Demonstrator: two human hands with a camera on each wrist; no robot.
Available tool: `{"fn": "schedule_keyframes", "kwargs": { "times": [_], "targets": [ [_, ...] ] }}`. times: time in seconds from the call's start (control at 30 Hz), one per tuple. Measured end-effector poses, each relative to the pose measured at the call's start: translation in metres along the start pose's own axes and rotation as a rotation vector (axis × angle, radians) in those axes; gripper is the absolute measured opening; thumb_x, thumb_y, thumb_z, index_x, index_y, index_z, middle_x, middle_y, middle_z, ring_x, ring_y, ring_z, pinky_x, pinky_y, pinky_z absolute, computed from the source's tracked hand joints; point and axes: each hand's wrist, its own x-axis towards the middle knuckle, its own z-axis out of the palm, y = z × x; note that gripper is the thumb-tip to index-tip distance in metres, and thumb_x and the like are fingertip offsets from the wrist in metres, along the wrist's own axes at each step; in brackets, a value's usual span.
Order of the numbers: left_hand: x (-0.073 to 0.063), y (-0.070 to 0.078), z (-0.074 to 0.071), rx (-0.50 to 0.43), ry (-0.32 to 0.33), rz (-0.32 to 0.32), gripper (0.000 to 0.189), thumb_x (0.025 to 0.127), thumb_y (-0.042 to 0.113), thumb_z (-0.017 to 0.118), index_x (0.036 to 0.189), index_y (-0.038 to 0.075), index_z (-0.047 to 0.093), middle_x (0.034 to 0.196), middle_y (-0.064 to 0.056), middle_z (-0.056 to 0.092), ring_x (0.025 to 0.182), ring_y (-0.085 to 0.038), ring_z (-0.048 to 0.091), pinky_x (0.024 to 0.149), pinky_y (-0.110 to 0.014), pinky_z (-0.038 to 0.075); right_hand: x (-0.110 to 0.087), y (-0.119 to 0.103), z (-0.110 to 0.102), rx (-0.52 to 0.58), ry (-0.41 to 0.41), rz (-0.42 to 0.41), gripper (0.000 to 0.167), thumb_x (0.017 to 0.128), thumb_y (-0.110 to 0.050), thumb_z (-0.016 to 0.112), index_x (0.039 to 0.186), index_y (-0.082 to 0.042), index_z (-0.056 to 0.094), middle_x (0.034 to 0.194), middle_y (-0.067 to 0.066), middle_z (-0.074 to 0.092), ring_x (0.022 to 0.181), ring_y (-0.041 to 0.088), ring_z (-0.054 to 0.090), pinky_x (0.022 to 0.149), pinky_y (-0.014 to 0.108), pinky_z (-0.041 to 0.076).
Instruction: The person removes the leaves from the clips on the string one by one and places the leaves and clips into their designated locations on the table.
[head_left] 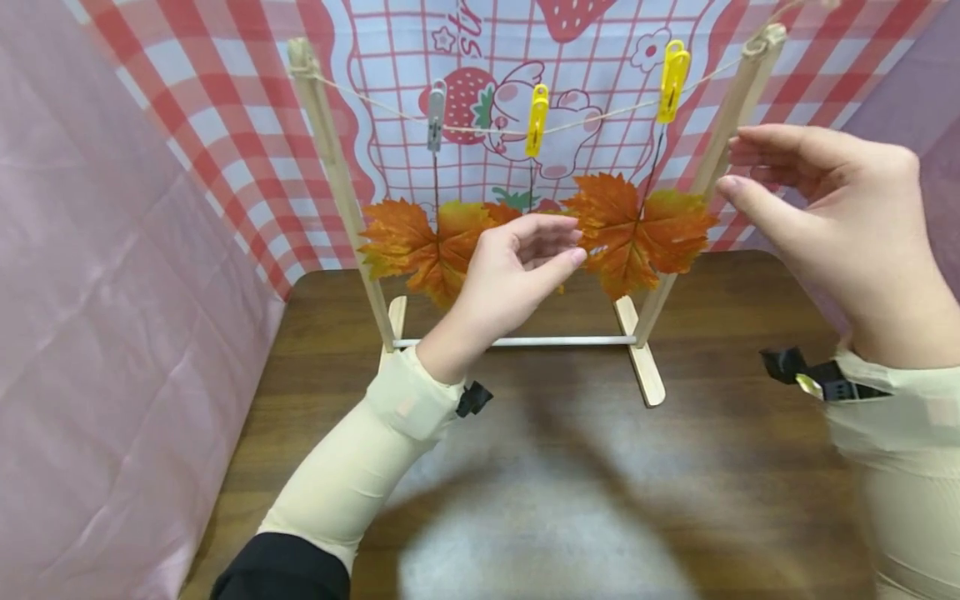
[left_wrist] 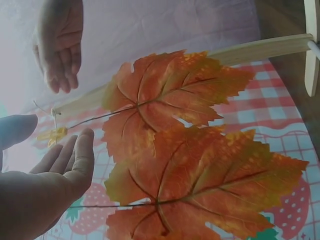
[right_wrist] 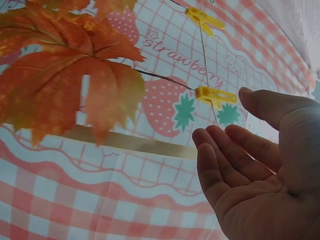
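Observation:
Three orange artificial maple leaves hang by their stems from clothespins on a string [head_left: 382, 106]. A grey clothespin [head_left: 436, 117] bears the left leaf [head_left: 405, 242], a yellow clothespin [head_left: 536, 121] the middle one, and another yellow clothespin [head_left: 673, 82] the right leaf [head_left: 633, 237]. Most of the middle leaf is hidden behind my left hand [head_left: 510, 271], whose loosely bent fingers hold nothing in front of the leaves. My right hand [head_left: 840, 217], also holding nothing, is raised beside the right post; its thumb and fingers stand apart. In the right wrist view a yellow clothespin [right_wrist: 216, 95] appears near its fingertips.
The string is tied between two wooden posts, left [head_left: 333, 183] and right [head_left: 723, 142], joined low down by a white rod [head_left: 562, 341]. Flat wooden feet [head_left: 645, 375] stand on the brown table [head_left: 300, 417]. Behind hangs a strawberry-patterned cloth [head_left: 217, 108]; pink fabric [head_left: 97, 292] covers the left side.

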Motion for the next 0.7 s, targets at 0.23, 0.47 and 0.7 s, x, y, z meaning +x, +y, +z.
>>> {"fn": "schedule_keyframes", "kwargs": {
  "times": [0.23,0.47,0.7],
  "targets": [
    [0.019,0.008,0.012,0.017,0.003,-0.010,0.030,0.094,0.001,0.073,0.122,-0.007,0.067,0.112,-0.016,0.071,0.100,-0.014,0.067,0.089,-0.026,0.052,0.018,-0.013,-0.002,-0.058,-0.033,-0.041,0.035,0.087,-0.004,0.081,0.122,-0.008,0.075,0.110,0.003,0.074,0.090,0.009,0.067,0.081,0.015,0.050],
    [0.036,0.011,0.021,0.041,0.024,0.056,0.027,0.093,0.000,0.073,0.118,-0.009,0.068,0.110,-0.017,0.072,0.097,-0.012,0.068,0.087,-0.024,0.052,0.030,-0.021,-0.004,-0.094,-0.028,-0.068,0.034,0.085,-0.007,0.083,0.118,-0.009,0.077,0.109,0.001,0.074,0.087,0.006,0.067,0.078,0.013,0.050],
    [0.047,0.014,0.023,0.098,0.026,0.027,0.029,0.094,0.005,0.074,0.121,-0.005,0.069,0.110,-0.008,0.072,0.096,-0.010,0.066,0.087,-0.020,0.050,0.044,-0.026,-0.005,-0.096,-0.037,-0.086,0.034,0.084,-0.003,0.083,0.118,-0.009,0.077,0.110,0.003,0.074,0.088,0.006,0.068,0.081,0.015,0.051]
  ]
}}
